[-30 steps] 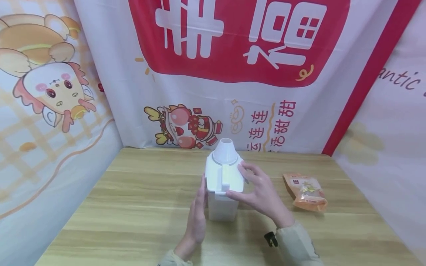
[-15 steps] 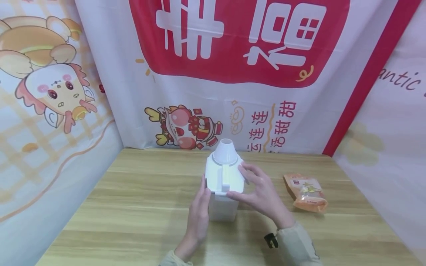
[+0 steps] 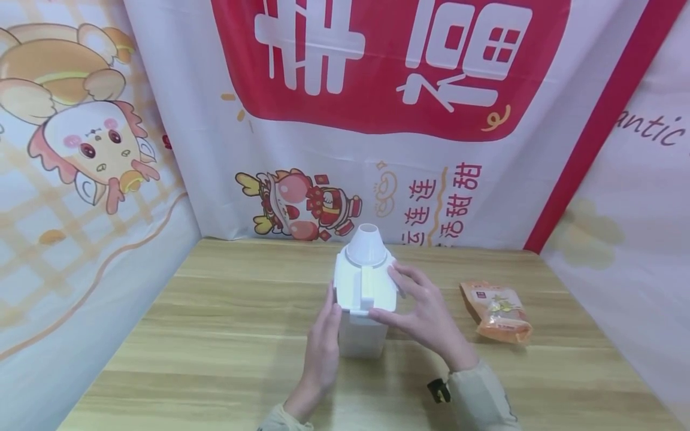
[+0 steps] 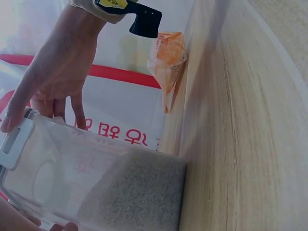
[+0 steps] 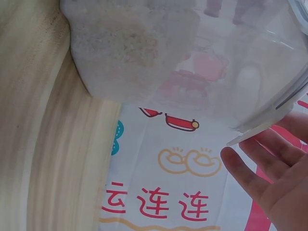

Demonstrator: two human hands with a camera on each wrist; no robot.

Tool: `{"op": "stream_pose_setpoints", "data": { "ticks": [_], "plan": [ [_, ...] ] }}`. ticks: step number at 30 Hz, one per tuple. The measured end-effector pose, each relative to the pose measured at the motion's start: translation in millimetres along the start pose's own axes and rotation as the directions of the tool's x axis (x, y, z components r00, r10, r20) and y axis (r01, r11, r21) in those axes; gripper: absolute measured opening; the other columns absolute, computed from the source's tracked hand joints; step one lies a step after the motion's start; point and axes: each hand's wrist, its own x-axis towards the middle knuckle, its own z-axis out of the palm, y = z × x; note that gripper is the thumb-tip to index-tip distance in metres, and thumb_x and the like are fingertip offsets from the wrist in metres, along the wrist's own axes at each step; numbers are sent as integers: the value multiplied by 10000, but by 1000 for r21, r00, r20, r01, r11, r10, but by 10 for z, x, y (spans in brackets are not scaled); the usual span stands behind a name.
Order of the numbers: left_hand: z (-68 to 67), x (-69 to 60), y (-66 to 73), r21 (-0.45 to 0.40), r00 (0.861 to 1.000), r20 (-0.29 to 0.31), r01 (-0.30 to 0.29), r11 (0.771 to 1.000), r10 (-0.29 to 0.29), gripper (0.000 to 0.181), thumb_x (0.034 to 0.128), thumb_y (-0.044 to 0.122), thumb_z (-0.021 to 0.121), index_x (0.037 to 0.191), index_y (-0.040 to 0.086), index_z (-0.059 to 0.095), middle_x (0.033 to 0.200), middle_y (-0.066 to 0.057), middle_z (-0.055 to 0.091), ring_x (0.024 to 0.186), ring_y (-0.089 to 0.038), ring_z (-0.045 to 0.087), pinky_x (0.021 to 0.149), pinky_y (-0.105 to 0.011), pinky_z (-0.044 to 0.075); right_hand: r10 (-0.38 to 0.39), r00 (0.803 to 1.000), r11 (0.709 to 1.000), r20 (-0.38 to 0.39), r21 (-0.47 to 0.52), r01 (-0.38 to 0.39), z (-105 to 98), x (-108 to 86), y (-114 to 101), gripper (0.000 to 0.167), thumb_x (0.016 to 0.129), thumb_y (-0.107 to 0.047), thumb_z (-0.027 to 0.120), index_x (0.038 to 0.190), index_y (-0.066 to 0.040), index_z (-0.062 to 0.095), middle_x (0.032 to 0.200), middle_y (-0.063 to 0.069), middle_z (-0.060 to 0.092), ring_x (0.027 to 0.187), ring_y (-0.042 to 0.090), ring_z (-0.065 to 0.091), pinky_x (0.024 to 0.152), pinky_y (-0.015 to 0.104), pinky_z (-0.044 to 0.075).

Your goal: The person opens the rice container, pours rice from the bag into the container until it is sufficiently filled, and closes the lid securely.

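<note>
A clear plastic rice container (image 3: 362, 340) stands upright on the table, partly filled with rice (image 4: 139, 192). Its white lid (image 3: 350, 290) is on, topped by a white cone-shaped cup (image 3: 366, 246). My right hand (image 3: 426, 311) grips the lid's right side, thumb at the front edge latch (image 4: 17, 144) and fingers along the right edge. There, in the right wrist view, a side latch flap (image 5: 262, 131) sticks out against the fingers. My left hand (image 3: 321, 353) holds the container's left side near the top, thumb at the front corner; most of its fingers are hidden.
An orange and clear food packet (image 3: 498, 312) lies on the wooden table (image 3: 226, 335), right of the container. A printed cloth (image 3: 302, 143) hangs behind the table, with more printed cloth at both sides.
My left thumb has come round to the container's front left corner, and the left hand has shifted slightly right. The right hand and the container look unmoved.
</note>
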Motion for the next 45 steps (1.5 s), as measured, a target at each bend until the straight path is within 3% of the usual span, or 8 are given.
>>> {"op": "stream_pose_setpoints", "data": {
  "ticks": [10,20,26,30,32,35,41,45],
  "plan": [
    [-10,2,24,16,1000,-6,-6,1000,6,536,1092,378,236,1562,122,217,1580,103,191,1435,-96,187,1178,-373,146,8,1000,1000,-22,22,-7,47,-24,-16,928,707,-637,782,1431,-119,520,1469,36,448,1298,277,448,1008,589,410],
    [-123,91,109,87,995,-23,97,992,-95,555,1070,481,248,1531,185,337,1538,81,339,1408,-134,292,1155,-440,239,45,997,999,55,21,-47,15,-20,-41,943,750,-654,735,1484,-138,445,1533,35,352,1326,302,411,997,608,409],
    [-179,186,185,115,997,-28,79,990,-76,491,1069,416,357,1466,143,453,1471,13,463,1351,-184,404,1106,-465,343,24,995,997,96,65,-31,32,-73,-25,884,862,-555,690,1546,-133,320,1590,35,235,1400,307,296,1049,630,324],
    [-198,264,227,163,999,-5,53,985,-53,471,1067,370,398,1462,119,452,1457,-12,479,1307,-211,458,1063,-464,404,-1,998,990,70,142,-9,71,-131,16,702,993,-400,578,1555,-107,277,1613,1,186,1444,271,206,1117,603,222],
    [-204,306,240,190,999,14,42,981,-45,489,1063,354,416,1483,104,421,1477,-34,456,1310,-222,455,1050,-463,420,13,1000,976,19,218,-17,91,-141,35,606,1024,-320,540,1535,-80,319,1597,0,230,1434,260,241,1121,576,247],
    [-206,357,245,232,999,48,11,973,-23,526,1056,341,438,1515,93,366,1519,-46,401,1357,-213,397,1068,-453,398,105,992,937,-70,340,-75,108,-153,24,491,1025,-268,550,1458,-57,457,1530,23,373,1379,252,357,1088,503,357],
    [-173,360,190,359,994,91,-83,930,53,606,1054,400,418,1533,47,303,1579,-44,262,1436,-207,243,1155,-434,233,309,944,848,-118,484,-217,65,-204,-200,362,994,-181,613,1314,-11,605,1410,105,525,1300,246,471,1016,403,456],
    [-140,307,165,439,989,107,-142,887,106,640,1047,468,387,1529,53,315,1598,-37,200,1452,-223,193,1163,-440,194,370,918,821,-146,514,-249,18,-231,-366,326,982,-111,619,1276,30,618,1377,113,553,1273,240,502,1000,326,466]
  ]
}}
